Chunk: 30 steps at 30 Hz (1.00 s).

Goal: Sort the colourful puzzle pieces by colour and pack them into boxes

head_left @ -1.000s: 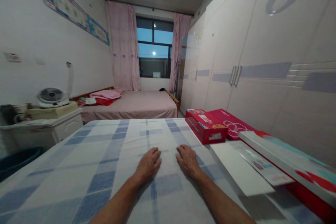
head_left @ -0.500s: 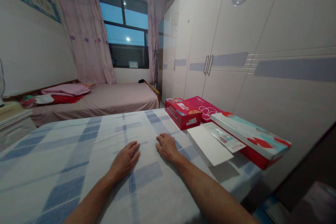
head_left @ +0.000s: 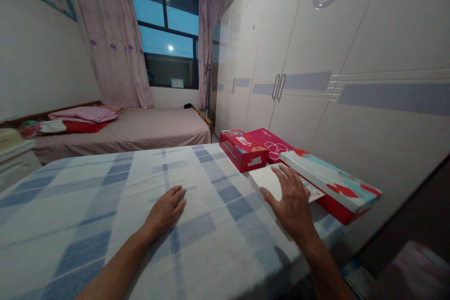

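Note:
My left hand (head_left: 164,210) lies flat, palm down, fingers stretched, on the blue-and-white checked bedsheet (head_left: 105,206). My right hand (head_left: 291,201) is open with fingers spread over a white sheet of paper (head_left: 264,179) at the bed's right side; whether it touches the paper I cannot tell. Just right of the paper lies a long flat box with a white, teal and red lid (head_left: 330,183). Beyond it sit a small red box (head_left: 243,150) and a flat pink-red box (head_left: 276,143).
A tall white wardrobe (head_left: 316,56) with handles runs along the right wall. A second bed with pink sheet (head_left: 147,129) and folded bedding (head_left: 79,115) stands under the dark window (head_left: 165,37) with pink curtains. The bed's right edge drops to the floor.
My right hand moved right from the sheet beside my left hand to over the white paper. My left hand stayed put. The view turned right at first.

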Available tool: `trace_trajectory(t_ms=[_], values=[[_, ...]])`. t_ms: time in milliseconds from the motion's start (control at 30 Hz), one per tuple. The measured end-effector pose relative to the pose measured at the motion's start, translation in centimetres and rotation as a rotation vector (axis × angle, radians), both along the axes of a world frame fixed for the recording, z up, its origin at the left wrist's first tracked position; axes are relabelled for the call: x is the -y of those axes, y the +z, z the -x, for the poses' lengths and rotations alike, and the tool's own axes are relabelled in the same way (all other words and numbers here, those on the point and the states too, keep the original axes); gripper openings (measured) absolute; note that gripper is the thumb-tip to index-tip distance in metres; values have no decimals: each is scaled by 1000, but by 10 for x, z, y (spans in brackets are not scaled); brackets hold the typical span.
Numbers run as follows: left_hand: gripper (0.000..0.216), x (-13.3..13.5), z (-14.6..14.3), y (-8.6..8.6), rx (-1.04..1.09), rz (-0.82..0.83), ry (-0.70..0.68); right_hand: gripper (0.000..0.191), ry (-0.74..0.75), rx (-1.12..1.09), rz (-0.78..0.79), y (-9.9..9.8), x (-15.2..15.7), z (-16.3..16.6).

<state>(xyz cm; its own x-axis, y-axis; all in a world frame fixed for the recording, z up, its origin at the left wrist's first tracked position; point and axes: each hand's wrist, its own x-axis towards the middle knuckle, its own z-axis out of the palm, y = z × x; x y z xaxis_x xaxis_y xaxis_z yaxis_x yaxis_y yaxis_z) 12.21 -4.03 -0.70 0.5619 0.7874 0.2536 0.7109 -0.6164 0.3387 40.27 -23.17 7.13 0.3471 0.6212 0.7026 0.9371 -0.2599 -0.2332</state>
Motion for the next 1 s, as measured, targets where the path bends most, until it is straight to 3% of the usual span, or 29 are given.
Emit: trace_trajectory(t_ms=[133,300,1000], values=[[53,3,-1,4,-25,2,-7,72,-235,-32,100,-29,36,-24],[53,2,0,2,-23,-10,-17,84,-284,-91,165,-57,41,-29],[51,-3,2,-4,-2,-26,-24,61,-268,-34,169,-68,17,-17]])
